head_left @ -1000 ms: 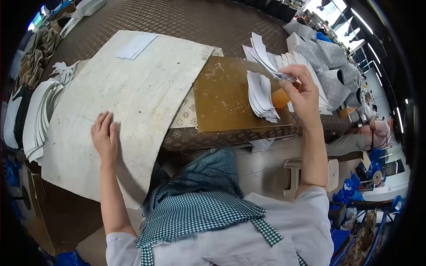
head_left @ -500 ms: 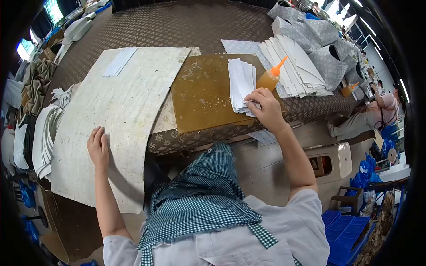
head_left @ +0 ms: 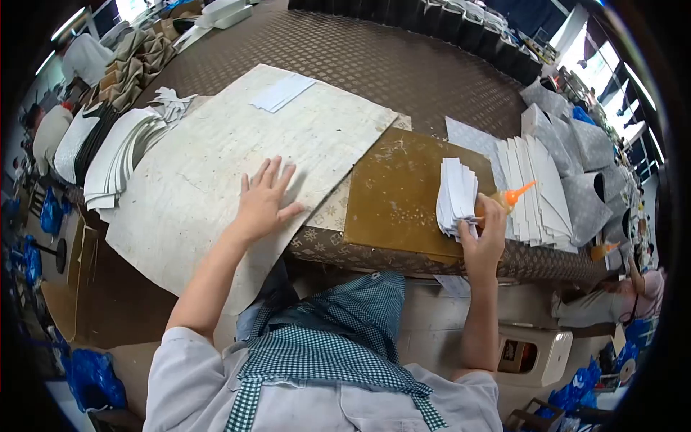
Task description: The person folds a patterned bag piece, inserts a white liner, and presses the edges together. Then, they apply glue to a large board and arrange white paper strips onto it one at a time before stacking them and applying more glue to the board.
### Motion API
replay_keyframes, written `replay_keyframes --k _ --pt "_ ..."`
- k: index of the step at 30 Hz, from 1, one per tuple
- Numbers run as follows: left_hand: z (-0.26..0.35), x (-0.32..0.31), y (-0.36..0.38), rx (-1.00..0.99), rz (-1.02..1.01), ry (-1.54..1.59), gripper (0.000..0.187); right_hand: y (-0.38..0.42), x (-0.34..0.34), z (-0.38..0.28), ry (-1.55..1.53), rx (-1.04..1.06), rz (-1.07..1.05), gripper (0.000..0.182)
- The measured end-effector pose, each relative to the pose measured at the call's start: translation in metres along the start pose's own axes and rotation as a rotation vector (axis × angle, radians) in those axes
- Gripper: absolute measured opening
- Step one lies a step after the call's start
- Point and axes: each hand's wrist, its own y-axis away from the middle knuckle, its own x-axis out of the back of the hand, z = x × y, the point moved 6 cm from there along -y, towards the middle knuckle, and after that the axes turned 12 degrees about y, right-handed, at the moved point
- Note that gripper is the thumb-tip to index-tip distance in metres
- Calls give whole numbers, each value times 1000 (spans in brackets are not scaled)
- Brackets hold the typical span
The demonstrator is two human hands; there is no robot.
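My left hand (head_left: 265,205) is open, fingers spread over the large off-white board (head_left: 194,173), close to its right edge. At the near end of a stack of white strips (head_left: 455,189), my right hand (head_left: 484,234) has thumb and fingers closed on the lower corner. The stack lies on a brown board (head_left: 396,194). Just beyond my right fingers, a glue bottle (head_left: 509,198) with an orange nozzle leans to the right, partly hidden by the hand. A few white strips (head_left: 283,92) lie at the far end of the off-white board.
A pile of cut white sheets (head_left: 536,191) sits right of the bottle, with grey patterned pieces (head_left: 579,144) behind. Stacked white pieces (head_left: 122,162) and a glove (head_left: 171,104) are at left. Another person (head_left: 640,291) sits at far right. A plastic stool (head_left: 533,353) stands below.
The view has swung, shifting the table's things rightward. My left hand has moved up and right across the off-white board, its fingers now spread. My right hand stays at the strips' near end.
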Motion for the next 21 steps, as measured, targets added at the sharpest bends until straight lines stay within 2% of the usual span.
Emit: replay_keyframes --k 2,5,6,8,9,13,17,18,21 --pt "-5 -13 7 5 -49 51 78 -4 11 -15 152 88 164 57" --pt "-3 -13 25 -54 -59 56 75 -6 8 -30 -23 88 257 45" --pt "0 -11 34 -77 -66 48 75 -10 0 -39 -78 80 219 35" --pt "6 -5 58 -142 -68 69 75 -24 -16 -80 -209 145 155 28" --pt "9 -2 71 -175 -63 57 74 -31 -33 -98 -311 138 79 29" --pt "12 10 115 -194 -150 154 69 -60 -118 -183 -498 346 -208 27" --pt "-2 25 118 -208 -38 415 53 -83 -220 -230 -307 389 -364 35" --pt "-1 33 112 -218 53 425 45 -88 -239 -236 -236 398 -385 37" --pt "-9 41 92 -212 203 380 42 -96 -276 -246 -189 402 -490 39"
